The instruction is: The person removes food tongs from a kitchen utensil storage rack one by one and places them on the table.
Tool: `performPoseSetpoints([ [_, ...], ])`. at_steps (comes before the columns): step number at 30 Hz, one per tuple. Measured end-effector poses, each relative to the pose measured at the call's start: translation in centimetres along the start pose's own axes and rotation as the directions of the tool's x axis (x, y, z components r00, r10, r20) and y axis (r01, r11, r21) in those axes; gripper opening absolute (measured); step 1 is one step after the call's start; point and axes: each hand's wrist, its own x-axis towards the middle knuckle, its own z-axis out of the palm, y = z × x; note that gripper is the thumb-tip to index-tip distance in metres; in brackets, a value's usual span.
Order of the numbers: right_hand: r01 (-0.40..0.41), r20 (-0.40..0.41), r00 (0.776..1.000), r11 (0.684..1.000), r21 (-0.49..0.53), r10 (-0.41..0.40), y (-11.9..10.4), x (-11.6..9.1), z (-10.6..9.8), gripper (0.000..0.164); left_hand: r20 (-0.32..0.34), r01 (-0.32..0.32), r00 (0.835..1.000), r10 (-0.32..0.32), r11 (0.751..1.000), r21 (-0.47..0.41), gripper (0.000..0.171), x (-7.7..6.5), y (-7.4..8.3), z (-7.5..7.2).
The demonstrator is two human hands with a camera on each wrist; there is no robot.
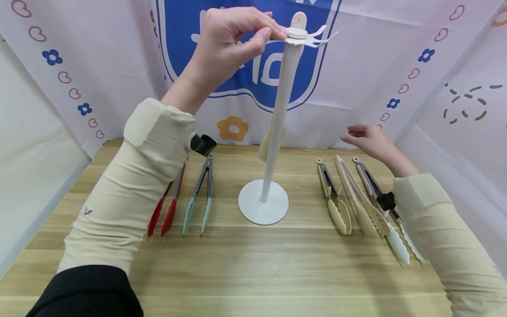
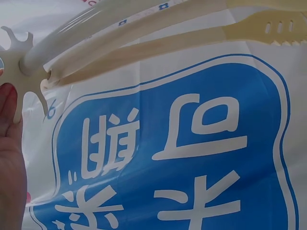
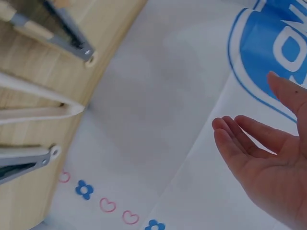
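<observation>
My left hand (image 1: 233,39) is at the top of a white utensil stand (image 1: 281,97), its fingers pinching the hooked top piece (image 1: 297,33) by one side. A beige pair of tongs (image 2: 187,36) with a slotted, toothed head hangs from a hook on the stand's far side. In the head view the pole hides most of it, leaving its handle end above the hooks and a head low behind the pole. My right hand (image 1: 368,138) is held in the air at the back right, fingers relaxed and holding nothing. Cream tongs (image 1: 336,211) and beige slotted tongs (image 1: 362,207) lie nearest below it.
White-tipped tongs (image 1: 396,242) lie at the far right, partly under my right forearm. On the left are red tongs (image 1: 170,215), partly behind my left sleeve, and mint tongs (image 1: 190,211). The stand's round base (image 1: 253,207) rests mid-table. A printed cloth (image 1: 340,101) hangs behind.
</observation>
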Motion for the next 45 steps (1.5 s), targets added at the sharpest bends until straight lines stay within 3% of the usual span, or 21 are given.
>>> performPoseSetpoints([
  [7,0.063,-0.106,0.993,0.992,0.11,-0.052,-2.9,0.1,-0.4,0.059,-0.007,0.072,0.997,-0.073,0.992,-0.1,0.018,0.0,-0.4,-0.2],
  [14,0.117,-0.185,0.979,0.98,0.16,-0.087,-5.5,-0.1,-0.5,0.054,-0.031,0.064,0.997,-0.07,0.985,-0.159,0.018,-0.2,-0.7,-0.1],
  [16,0.137,-0.209,0.973,0.976,0.167,-0.101,-6.1,-0.2,-0.5,0.052,-0.021,0.033,0.999,-0.036,0.992,-0.121,0.019,-0.3,-0.6,-0.1],
  [19,0.157,-0.233,0.966,0.971,0.18,-0.113,-7.0,-0.4,-0.4,0.05,-0.004,-0.06,0.998,0.061,0.998,0.014,0.021,-0.3,-0.3,-0.2],
  [23,0.185,-0.249,0.959,0.962,0.201,-0.132,-8.0,-0.5,-0.1,0.048,0.028,-0.157,0.988,0.154,0.967,0.201,0.025,-0.3,0.0,-0.2],
  [27,0.229,-0.283,0.946,0.946,0.229,-0.161,-9.0,-0.4,0.1,0.045,0.059,-0.197,0.981,0.187,0.934,0.297,0.026,-0.3,0.3,-0.1],
  [32,0.266,-0.294,0.938,0.927,0.265,-0.185,-10.3,-0.5,0.3,0.044,0.075,-0.185,0.983,0.169,0.914,0.36,0.029,-0.2,0.9,0.0],
  [40,0.31,-0.317,0.925,0.898,0.314,-0.208,-11.9,-0.2,0.8,0.044,0.044,-0.096,0.995,0.086,0.93,0.355,0.034,-0.1,1.7,0.5],
  [45,0.336,-0.321,0.918,0.888,0.313,-0.233,-12.4,-0.1,1.3,0.044,0.028,-0.088,0.996,0.084,0.926,0.367,0.036,0.0,2.0,0.8],
])
